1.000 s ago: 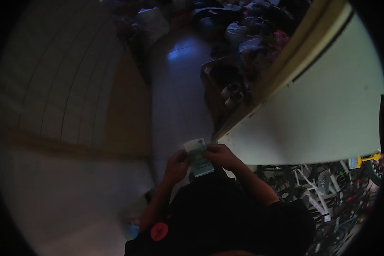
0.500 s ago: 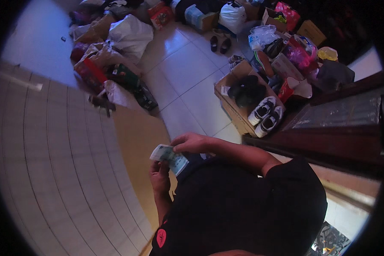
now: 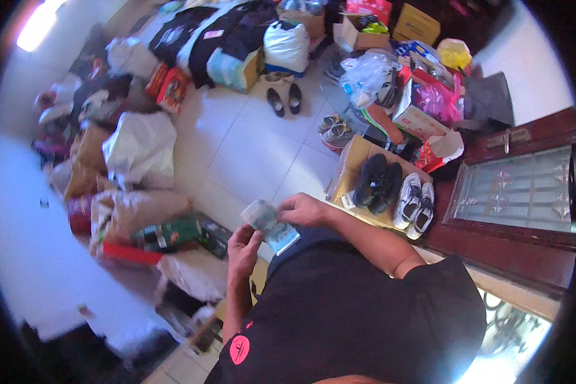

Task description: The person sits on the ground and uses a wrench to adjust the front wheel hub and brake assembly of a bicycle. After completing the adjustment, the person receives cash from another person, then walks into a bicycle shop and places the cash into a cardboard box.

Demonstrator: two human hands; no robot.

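Between my hands, in front of my waist, are green-blue and whitish banknotes (image 3: 274, 229), tilted down to the right; how many there are I cannot tell. My left hand (image 3: 242, 248) pinches their lower left side between thumb and fingers. From the right, my right hand (image 3: 303, 210) reaches over with bent fingers closed on the upper edge. Its fingertips are partly hidden.
Bags and boxes, including a white sack (image 3: 139, 150), line the left wall. At right, a cardboard box (image 3: 347, 168) bears dark shoes and white sneakers (image 3: 416, 203), beside a dark red door (image 3: 525, 253). Black shoes (image 3: 284, 102) stand on the tiled floor (image 3: 249, 150).
My view has swung, bringing more of the room and the far wall into sight, and the picture is brighter. Both hands still hold the banknotes, with the right fingers shifted slightly along the edge.
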